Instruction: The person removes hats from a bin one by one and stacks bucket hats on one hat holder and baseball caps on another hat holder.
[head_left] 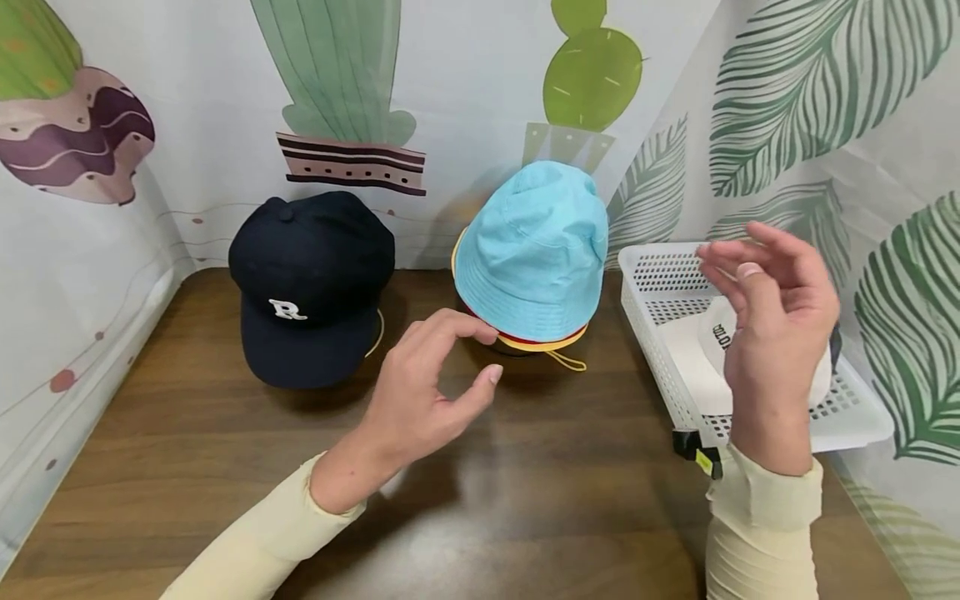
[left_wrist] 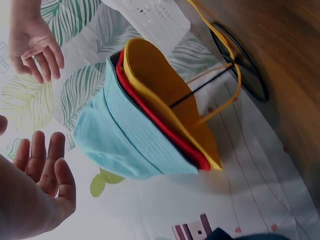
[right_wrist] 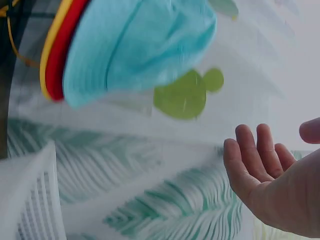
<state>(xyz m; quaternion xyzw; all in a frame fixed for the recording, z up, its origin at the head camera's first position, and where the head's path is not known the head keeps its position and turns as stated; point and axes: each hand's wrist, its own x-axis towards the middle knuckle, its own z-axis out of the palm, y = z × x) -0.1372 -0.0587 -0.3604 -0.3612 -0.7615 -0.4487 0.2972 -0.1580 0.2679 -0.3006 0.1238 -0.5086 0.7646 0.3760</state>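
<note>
Light-blue hat (head_left: 536, 250) is topping red brim (right_wrist: 56, 75), yellow brim (left_wrist: 159, 70); navy cap (head_left: 315, 258) is showing "R"; left hand (head_left: 412, 396) and right hand (head_left: 780, 333), fingers parted, are holding nothing.

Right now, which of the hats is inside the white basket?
The white cap with dark lettering, partly hidden by the right hand; the navy cap and the stacked bucket hats are outside the basket.

A white capital letter R (head_left: 287, 310) stands on the front of the dark navy fabric cap (head_left: 311, 258), just above its brim. Dark capital letters (head_left: 722, 336), an O and a T among them, mark the white fabric cap (head_left: 693, 362) in the white perforated plastic basket (head_left: 862, 429); small and turned, their whole word cannot be read surely.
</note>
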